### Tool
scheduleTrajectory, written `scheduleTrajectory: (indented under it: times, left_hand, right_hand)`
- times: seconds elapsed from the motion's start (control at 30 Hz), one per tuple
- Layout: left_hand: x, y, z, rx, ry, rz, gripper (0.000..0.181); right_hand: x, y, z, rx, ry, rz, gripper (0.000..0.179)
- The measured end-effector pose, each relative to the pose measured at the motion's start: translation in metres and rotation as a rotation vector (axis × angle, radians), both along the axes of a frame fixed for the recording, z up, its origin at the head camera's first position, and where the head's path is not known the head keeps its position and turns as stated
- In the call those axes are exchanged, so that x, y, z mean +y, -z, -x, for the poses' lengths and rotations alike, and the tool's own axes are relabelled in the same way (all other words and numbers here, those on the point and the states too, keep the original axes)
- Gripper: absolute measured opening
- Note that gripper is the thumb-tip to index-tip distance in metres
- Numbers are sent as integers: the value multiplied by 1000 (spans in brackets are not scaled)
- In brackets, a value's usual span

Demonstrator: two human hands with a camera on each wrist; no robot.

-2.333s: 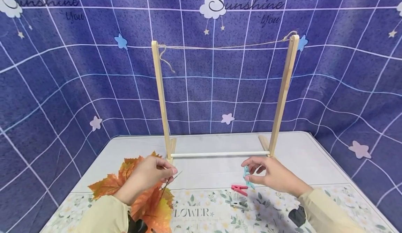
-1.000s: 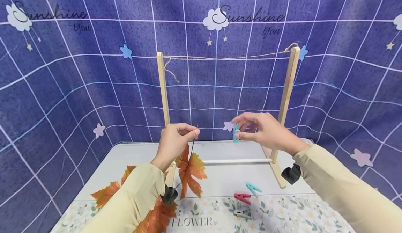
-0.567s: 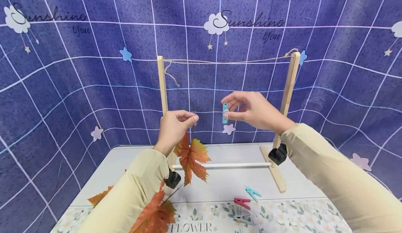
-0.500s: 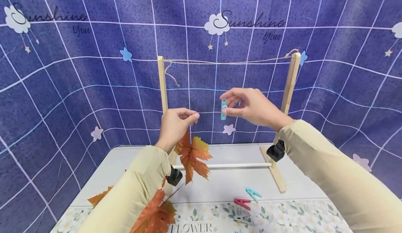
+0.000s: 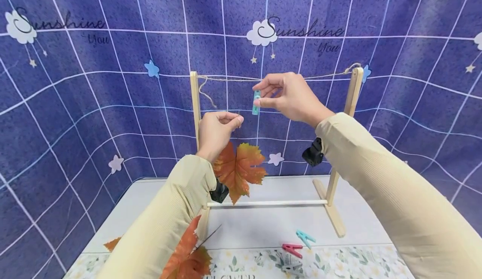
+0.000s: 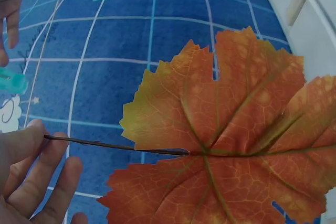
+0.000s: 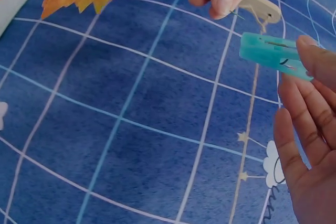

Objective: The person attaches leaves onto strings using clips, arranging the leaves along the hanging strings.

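Observation:
My left hand point(image 5: 218, 130) pinches the thin dark stem point(image 6: 115, 146) of an orange and yellow artificial maple leaf point(image 5: 241, 170), which hangs below the fingers. In the left wrist view the leaf point(image 6: 231, 124) spreads broad and flat, its stem end at the thumb and fingertips. Higher and to the right, my right hand point(image 5: 288, 96) pinches a turquoise clothespin point(image 5: 256, 102) between thumb and fingers. The twine point(image 5: 233, 79) runs between two wooden posts just above the clothespin, and the right hand overlaps it in the head view. Leaf stem and clothespin stand a short way apart.
Below lie a second turquoise clothespin point(image 5: 305, 238), a red clothespin point(image 5: 292, 250) and a pale one point(image 5: 291, 267). More orange leaves point(image 5: 188, 258) rest at the front left. The wooden frame's posts point(image 5: 354, 90) rise from feet joined by a white rod point(image 5: 267, 203).
Both hands have risen from the table toward the twine, the left lifting one leaf by its stem, the right carrying the clothespin up and leftward. The hands have come closer together.

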State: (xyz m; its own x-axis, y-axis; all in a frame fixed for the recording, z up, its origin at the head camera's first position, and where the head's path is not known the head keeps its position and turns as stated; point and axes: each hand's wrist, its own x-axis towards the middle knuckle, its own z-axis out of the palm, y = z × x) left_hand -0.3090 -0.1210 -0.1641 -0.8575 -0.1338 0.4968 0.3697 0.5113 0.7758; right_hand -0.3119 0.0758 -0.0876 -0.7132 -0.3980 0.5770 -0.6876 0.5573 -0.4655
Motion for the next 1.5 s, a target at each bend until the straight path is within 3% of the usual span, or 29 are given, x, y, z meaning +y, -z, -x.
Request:
scheduleTrajectory:
  times: [0.2, 0.63, 1.07, 1.3, 1.5]
  left_hand:
    - [0, -13, 14, 33, -65, 31, 19]
    - [3, -30, 39, -21, -230, 33, 19]
    - [8, -42, 55, -4, -290, 7, 16]
    - [5, -45, 59, -3, -286, 4, 16]
    - [3, -47, 60, -17, -280, 22, 17]
  right_hand:
    - [-11, -18, 14, 38, 7, 31, 23]
    - [-37, -40, 40, 73, 57, 77, 22]
    - [-58, -44, 66, 22, 28, 145, 23]
    - [-61, -44, 71, -8, -6, 153, 23]
    - [-60, -43, 75, -37, 12, 127, 25]
